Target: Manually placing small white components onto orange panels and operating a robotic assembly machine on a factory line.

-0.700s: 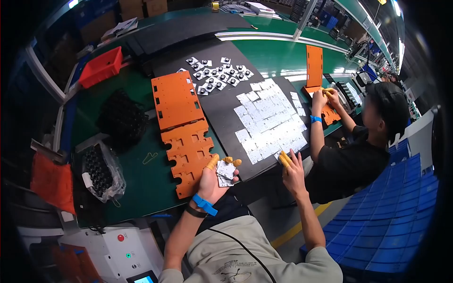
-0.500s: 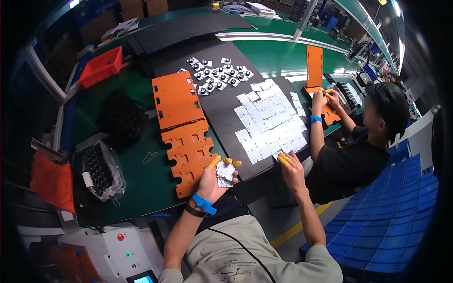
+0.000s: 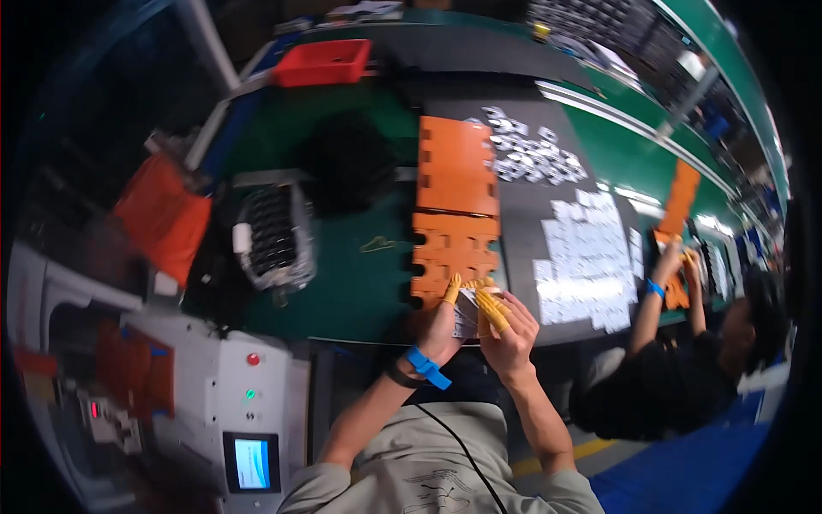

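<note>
My left hand [image 3: 438, 332], with yellow finger covers and a blue wrist strap, holds a small stack of white circuit boards [image 3: 463, 315]. Beside it, my right hand [image 3: 511, 339] has its covered fingers pressed together at that stack; motion blur and the fingers hide part of the boards. Both hands are over the near end of an orange slotted fixture [image 3: 456, 244], joined to a flat orange panel [image 3: 458, 171] behind it. On the black mat to the right lies a sheet-like spread of white boards [image 3: 586, 257]. Farther back are several white boards with black round parts [image 3: 533, 156].
A red bin [image 3: 324, 63], a black heap [image 3: 347, 163] and a bagged tray of black parts [image 3: 276, 236] are to the left. A co-worker [image 3: 685, 360] handles another orange fixture [image 3: 676, 291] at right. A machine with a screen [image 3: 252, 463] stands at near left.
My right hand has left the spread boards and come over to my left hand. The head view has swung left, so the bench appears farther right.
</note>
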Demonstrator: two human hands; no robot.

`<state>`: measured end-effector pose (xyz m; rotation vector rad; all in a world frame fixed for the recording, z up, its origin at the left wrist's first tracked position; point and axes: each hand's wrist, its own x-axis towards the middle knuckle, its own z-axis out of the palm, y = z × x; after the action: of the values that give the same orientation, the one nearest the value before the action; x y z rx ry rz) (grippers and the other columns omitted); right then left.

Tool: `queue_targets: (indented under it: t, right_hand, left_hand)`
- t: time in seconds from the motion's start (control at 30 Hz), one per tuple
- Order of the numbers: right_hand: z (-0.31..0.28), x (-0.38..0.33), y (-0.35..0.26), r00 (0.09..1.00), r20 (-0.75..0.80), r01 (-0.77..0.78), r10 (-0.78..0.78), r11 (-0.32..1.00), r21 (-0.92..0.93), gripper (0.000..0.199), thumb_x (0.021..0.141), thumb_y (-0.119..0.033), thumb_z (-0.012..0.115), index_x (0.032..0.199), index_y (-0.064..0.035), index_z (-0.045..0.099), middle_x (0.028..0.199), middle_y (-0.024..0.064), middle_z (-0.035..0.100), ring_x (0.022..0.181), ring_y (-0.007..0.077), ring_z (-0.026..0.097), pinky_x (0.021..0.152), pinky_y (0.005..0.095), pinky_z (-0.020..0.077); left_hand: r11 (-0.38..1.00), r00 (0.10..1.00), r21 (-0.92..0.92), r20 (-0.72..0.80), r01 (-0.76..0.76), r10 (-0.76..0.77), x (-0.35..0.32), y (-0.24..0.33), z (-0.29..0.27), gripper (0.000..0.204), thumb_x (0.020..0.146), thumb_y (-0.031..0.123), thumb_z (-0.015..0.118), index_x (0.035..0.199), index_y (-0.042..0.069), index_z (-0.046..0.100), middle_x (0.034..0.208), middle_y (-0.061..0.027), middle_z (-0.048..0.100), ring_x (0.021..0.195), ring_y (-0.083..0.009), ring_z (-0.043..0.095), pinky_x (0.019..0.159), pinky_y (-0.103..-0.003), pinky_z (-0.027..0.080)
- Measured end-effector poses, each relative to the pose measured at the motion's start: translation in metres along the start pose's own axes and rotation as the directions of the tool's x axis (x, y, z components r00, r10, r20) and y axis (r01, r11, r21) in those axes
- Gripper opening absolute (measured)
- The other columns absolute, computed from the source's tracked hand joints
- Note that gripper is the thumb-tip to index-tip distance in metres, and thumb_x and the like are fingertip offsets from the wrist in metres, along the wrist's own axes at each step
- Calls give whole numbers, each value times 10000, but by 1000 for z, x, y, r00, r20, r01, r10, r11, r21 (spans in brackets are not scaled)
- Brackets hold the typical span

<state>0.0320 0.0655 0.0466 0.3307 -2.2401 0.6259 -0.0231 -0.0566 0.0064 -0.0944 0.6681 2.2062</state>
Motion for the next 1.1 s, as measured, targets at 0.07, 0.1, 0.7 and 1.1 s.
queue_targets:
  t: [0.07, 0.1, 0.7, 1.1]
  right_hand:
    - [23, 17, -13, 998, 32, 45, -48, 996, 79, 183, 742, 73, 724, 911, 6, 703, 874, 125, 721, 834, 304, 722, 912, 451, 575]
    - [37, 25, -21, 993, 57, 94, -100, 991, 96, 196, 731, 73, 728, 913, 3, 705, 873, 121, 721, 835, 298, 718, 915, 448, 575]
    - [260, 133, -125, 855, 476, 54, -204, 949, 309, 208, 776, -232, 766, 757, -30, 720, 826, 136, 640, 835, 309, 646, 728, 414, 539]
    - [269, 137, -141, 773, 593, 208, -226, 973, 99, 278, 732, -295, 781, 753, -26, 714, 870, 134, 673, 868, 292, 662, 772, 424, 529]
  left_hand:
    - [987, 982, 114, -139, -113, 129, -23, 30, -5, 622, 1059, 546, 338, 1385, 54, 535, 1302, -62, 638, 1151, -181, 627, 1001, -351, 491]
    - [973, 972, 108, -97, -203, 214, -33, 40, -21, 660, 1050, 574, 330, 1412, 54, 513, 1326, -63, 620, 1176, -176, 610, 1008, -354, 485]
    - [773, 726, -72, -408, -630, 554, -175, 98, -147, 429, 1000, 325, 596, 1350, 77, 582, 1322, -111, 601, 945, -191, 578, 823, -329, 484]
    - [729, 723, -112, -302, -675, 622, -168, 100, -164, 481, 978, 269, 633, 1392, 50, 522, 1287, -117, 576, 890, -138, 532, 784, -282, 459]
